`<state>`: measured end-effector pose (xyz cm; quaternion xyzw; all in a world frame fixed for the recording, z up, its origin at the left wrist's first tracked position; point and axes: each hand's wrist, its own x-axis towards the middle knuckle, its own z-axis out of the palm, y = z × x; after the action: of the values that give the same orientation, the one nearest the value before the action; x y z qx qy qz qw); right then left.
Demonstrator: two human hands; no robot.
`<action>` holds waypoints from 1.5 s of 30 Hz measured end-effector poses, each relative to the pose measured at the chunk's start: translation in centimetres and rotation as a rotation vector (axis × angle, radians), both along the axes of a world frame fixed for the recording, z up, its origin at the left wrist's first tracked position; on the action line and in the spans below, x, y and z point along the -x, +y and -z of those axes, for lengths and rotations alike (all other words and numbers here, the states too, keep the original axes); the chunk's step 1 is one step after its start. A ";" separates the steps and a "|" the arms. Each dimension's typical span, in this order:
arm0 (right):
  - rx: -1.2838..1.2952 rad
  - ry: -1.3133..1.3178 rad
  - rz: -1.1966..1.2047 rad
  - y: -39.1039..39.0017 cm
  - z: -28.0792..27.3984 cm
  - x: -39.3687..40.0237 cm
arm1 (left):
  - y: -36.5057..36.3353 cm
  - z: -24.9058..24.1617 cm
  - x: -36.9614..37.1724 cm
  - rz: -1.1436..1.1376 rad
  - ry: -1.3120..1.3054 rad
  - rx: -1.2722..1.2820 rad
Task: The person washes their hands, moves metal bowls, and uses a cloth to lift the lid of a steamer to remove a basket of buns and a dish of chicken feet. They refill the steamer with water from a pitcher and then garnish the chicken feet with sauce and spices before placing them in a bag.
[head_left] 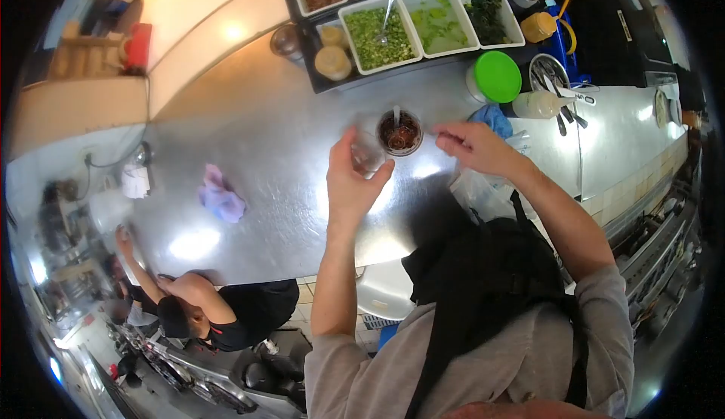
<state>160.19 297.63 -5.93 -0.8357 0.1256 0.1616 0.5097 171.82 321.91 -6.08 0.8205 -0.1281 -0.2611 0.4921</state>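
Observation:
A small round container (399, 132) of dark brown contents stands on the steel counter, with a spoon-like handle upright in it. Just left of it, my left hand (353, 177) curves its thumb and fingers around a clear round piece (368, 153), blurred and see-through. On the container's right side, my right hand (483, 149) has its fingers drawn together near the rim. Motion blur hides what those fingertips may hold.
Trays of chopped green onion (377, 37) and other toppings line the back. A green-lidded tub (495, 77), squeeze bottle (538, 105) and utensil holder (547, 71) stand right. A purple cloth (220, 194) lies left. Another person (204, 306) is at the lower left.

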 end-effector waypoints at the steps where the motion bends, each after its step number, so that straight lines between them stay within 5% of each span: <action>1: -0.058 0.062 0.110 -0.2 0.3 -0.2 | -0.2 -0.1 0.3 0.028 -0.112 -0.049; 11: 0.002 -0.223 0.147 1.0 2.2 -2.9 | -2.9 -1.3 1.8 0.141 -0.382 -0.220; 17: -0.010 -0.171 -0.015 1.6 1.0 -1.6 | -3.1 -0.1 1.4 0.171 -0.341 -0.189; 19: -0.105 0.072 -0.003 2.0 -0.7 -0.9 | -3.3 -0.4 0.6 0.216 -0.333 -0.190; 22: -0.038 -0.048 -0.086 2.2 -0.3 0.2 | -3.5 -2.1 -0.2 0.258 -0.366 -0.223; 45: -0.259 0.131 0.098 1.5 1.1 0.2 | -6.9 -2.9 0.8 0.270 -0.332 -0.557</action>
<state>159.95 299.13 -7.06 -0.7435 0.1775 0.2056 0.6111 171.07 315.06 -3.15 0.9302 -0.2378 -0.2117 0.1828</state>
